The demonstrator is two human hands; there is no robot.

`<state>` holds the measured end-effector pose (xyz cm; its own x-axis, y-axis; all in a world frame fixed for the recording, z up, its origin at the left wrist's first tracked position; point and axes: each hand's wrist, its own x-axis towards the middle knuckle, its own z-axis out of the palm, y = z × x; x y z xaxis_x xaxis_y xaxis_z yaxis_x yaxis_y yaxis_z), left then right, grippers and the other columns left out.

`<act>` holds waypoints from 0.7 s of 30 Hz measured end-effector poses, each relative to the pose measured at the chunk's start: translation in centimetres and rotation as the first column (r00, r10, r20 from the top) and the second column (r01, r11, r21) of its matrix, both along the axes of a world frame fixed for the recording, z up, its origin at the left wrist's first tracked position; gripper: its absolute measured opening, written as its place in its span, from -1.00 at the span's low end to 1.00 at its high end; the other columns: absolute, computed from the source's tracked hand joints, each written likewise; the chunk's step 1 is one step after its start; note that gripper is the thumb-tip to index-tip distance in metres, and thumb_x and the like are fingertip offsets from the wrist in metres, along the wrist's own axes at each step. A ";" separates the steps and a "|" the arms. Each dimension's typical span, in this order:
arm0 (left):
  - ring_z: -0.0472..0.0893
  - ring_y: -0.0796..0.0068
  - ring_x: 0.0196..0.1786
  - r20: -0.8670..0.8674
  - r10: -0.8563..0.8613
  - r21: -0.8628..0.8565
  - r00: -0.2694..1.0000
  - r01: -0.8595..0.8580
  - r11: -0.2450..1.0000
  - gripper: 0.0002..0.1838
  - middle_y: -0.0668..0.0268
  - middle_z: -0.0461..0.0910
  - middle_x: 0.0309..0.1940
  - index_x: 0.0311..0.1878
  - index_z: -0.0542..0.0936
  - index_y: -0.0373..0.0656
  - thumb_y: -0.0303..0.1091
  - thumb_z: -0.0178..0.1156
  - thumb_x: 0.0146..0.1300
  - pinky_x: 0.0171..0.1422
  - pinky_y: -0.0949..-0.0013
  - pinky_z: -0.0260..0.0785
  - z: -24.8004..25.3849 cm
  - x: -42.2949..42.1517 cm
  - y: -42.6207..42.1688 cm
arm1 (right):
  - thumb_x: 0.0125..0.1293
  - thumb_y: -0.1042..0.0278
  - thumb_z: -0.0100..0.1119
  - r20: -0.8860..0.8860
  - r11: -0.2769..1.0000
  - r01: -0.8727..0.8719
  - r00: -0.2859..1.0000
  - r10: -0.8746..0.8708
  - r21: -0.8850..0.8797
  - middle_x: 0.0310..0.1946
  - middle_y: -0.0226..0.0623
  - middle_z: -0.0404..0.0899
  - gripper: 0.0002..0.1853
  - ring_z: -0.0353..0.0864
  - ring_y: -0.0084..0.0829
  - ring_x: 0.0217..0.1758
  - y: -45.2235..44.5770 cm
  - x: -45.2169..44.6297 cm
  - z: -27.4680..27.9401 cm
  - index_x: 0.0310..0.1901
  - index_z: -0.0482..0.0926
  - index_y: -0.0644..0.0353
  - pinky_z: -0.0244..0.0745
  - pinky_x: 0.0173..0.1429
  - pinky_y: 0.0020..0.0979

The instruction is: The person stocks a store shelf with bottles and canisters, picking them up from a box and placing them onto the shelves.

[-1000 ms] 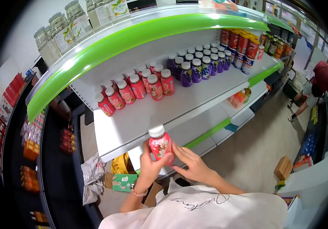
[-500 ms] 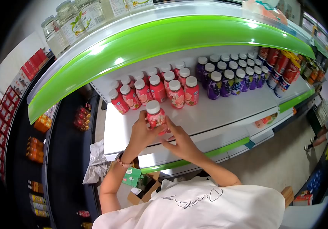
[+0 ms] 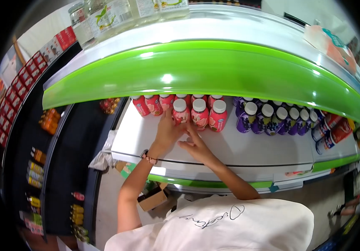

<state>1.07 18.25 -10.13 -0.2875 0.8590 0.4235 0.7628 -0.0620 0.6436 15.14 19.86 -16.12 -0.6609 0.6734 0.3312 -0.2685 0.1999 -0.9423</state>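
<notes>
A pink drink bottle (image 3: 180,113) with a white cap stands upright at the left end of the front row on the white shelf (image 3: 247,150). The fingers of my left hand (image 3: 168,133) curl round its left side and lower front. Just right of them, my right hand (image 3: 196,147) has its fingers apart, with fingertips at the bottle's lower right and the thumb stretched out. Two similar pink bottles, a middle one (image 3: 199,113) and a right one (image 3: 218,116), stand beside it. More pink bottles (image 3: 154,105) are behind, partly hidden by the green shelf edge.
Overhead runs a green shelf edge (image 3: 213,69), with glass jars (image 3: 108,19) above it. Purple bottles (image 3: 266,119) and red cans (image 3: 334,133) stand to the right. Below left are an open cardboard box (image 3: 152,198) and a white bag (image 3: 103,155). At far right, part of a person (image 3: 349,205) shows.
Both hands have moved forward with the pink bottle, from above the shelf front to the row. The right hand's fingers have loosened. My view has tilted, so the green edge hides more bottles.
</notes>
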 end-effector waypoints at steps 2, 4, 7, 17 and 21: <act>0.55 -0.02 -0.05 0.018 -0.002 -0.046 1.000 0.003 0.999 -0.28 -0.12 0.49 -0.05 0.12 0.34 -0.39 -0.28 0.42 -0.09 -0.04 0.14 0.43 0.6 0.3 -0.4 | 0.24 0.37 0.25 -0.047 0.995 -0.093 0.995 0.091 -0.037 0.50 -0.09 -0.18 -0.01 -0.03 -0.23 0.51 0.2 0.4 -0.7 0.48 -0.31 0.16 0.37 0.19 -0.36; 0.53 -0.08 -0.05 0.037 0.035 -0.081 0.999 -0.032 0.996 -0.29 -0.13 0.44 0.00 0.16 0.32 -0.38 -0.31 0.38 -0.06 -0.03 0.11 0.44 -0.4 0.7 -1.2 | 0.24 0.36 0.25 -0.016 0.984 -0.151 0.988 0.151 -0.097 0.50 -0.13 -0.14 -0.04 -0.07 -0.24 0.53 -0.5 1.2 -1.2 0.48 -0.24 0.17 0.30 0.25 -0.36; 0.55 0.01 -0.01 0.191 -0.001 -0.078 0.982 0.016 0.997 -0.31 -0.06 0.46 0.01 0.18 0.35 -0.30 -0.40 0.38 -0.07 0.00 0.17 0.48 -2.7 -0.3 -0.7 | 0.29 0.43 0.17 -0.004 0.968 -0.151 0.988 0.154 -0.200 0.49 -0.17 -0.12 -0.15 -0.11 -0.31 0.54 -1.4 2.0 -0.9 0.47 -0.15 0.20 0.06 0.43 -0.34; 0.45 0.13 0.19 0.562 0.094 0.020 0.822 -0.127 0.992 -0.52 -0.01 0.40 0.17 0.31 0.30 -0.24 -0.39 0.04 0.33 0.27 0.29 0.28 -0.4 8.8 -15.4 | 0.47 -0.22 -0.52 -0.151 0.893 -0.374 0.926 0.345 -0.251 0.50 -0.29 -0.15 -0.26 -0.13 -0.36 0.54 -11.9 4.2 0.1 0.48 -0.15 0.16 -0.14 0.50 -0.27; -0.08 -0.04 0.50 0.312 0.273 0.077 0.910 -0.311 0.947 -0.44 -0.02 -0.05 0.45 0.40 0.20 -0.21 -0.06 -0.35 0.49 0.52 0.08 -0.24 -3.1 12.0 -22.8 | 0.46 -0.26 -0.59 -0.197 0.761 -0.569 0.822 0.534 -0.311 0.51 -0.30 -0.17 -0.24 -0.20 -0.37 0.55 -17.8 3.0 0.7 0.48 -0.18 0.16 -0.31 0.53 -0.39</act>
<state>13.05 -4.59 -13.22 -0.6447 0.6645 0.3778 0.5368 0.0416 0.8427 18.16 2.07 -15.43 -0.9320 0.2814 0.2284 -0.3191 -0.3382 -0.8853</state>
